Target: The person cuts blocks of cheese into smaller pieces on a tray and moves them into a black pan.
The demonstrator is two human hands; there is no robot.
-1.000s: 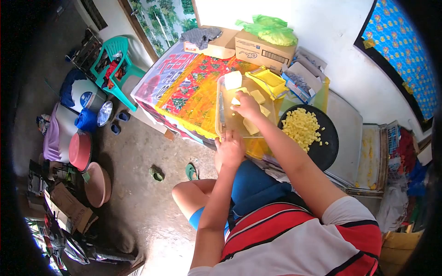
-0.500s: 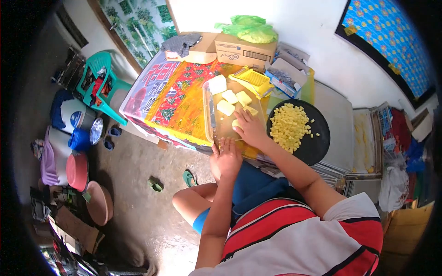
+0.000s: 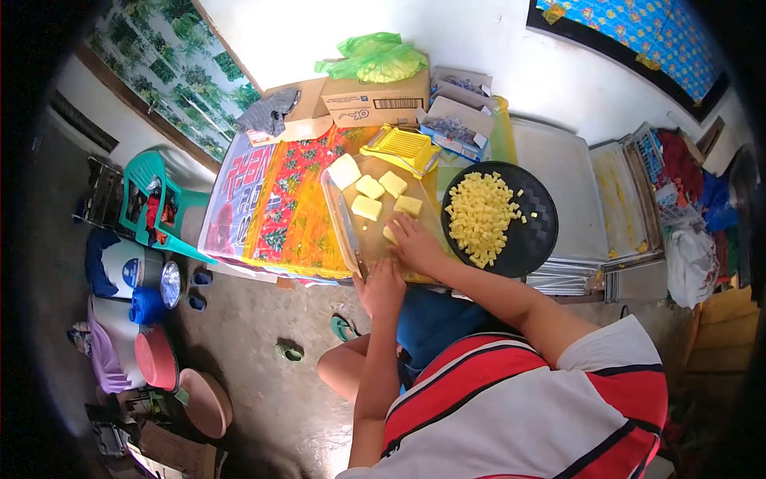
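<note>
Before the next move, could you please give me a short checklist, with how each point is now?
1. Right hand on a yellow piece: ok, the fingers lie over it.
2. Knife in sight: ok, it lies along the left side of the tray.
3. Left hand gripping the knife: cannot tell; it is at the tray's near edge, by the knife's near end.
4. Other yellow blocks inside the tray: ok.
5. Room in the black pan: ok, its right part shows bare.
6. All small cubes in one heap: not ok, a few lie apart on the pan.
</note>
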